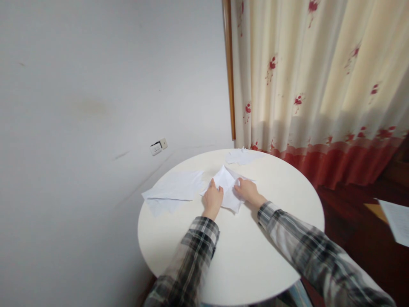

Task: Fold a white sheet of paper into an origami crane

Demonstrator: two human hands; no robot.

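The folded white paper (228, 181) is touched on its left side by the left hand (213, 197); whether it is pinched there cannot be told. Its right side looks pinched by the right hand (249, 191). It should be light, thin and easily torn, so it is best held softly by its edges. Under it, the round white table (249, 260) is seen, with flat sheets (179, 185) set to the left and ragged paper (241, 157) farther back.

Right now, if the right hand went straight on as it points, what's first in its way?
The creased white paper, which the right hand seems to be touching; exact depth is unclear.
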